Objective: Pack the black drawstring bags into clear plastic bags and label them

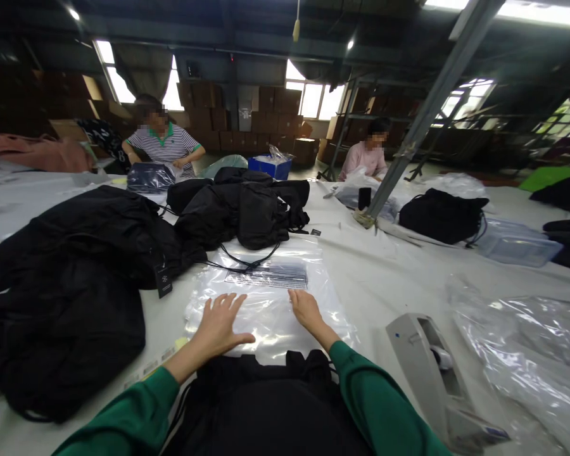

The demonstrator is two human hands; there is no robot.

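Observation:
A clear plastic bag (pixel 270 297) with a printed label lies flat on the white table (pixel 375 272) in front of me. My left hand (pixel 221 326) rests on its near left part, fingers spread and flat. My right hand (pixel 306 310) lies flat on its near middle, fingers stretched forward. A black garment (pixel 266 405) sits between my green-sleeved arms at the table's near edge, touching the bag's near end. Neither hand grips anything.
Piles of black garments (pixel 76 278) lie left, more black garments (pixel 242 206) beyond the bag. A grey tape dispenser (pixel 432 373) stands right, beside loose plastic bags (pixel 527 342). Two people (pixel 164 142) sit across the table. A slanted metal post (pixel 418 120) rises at right.

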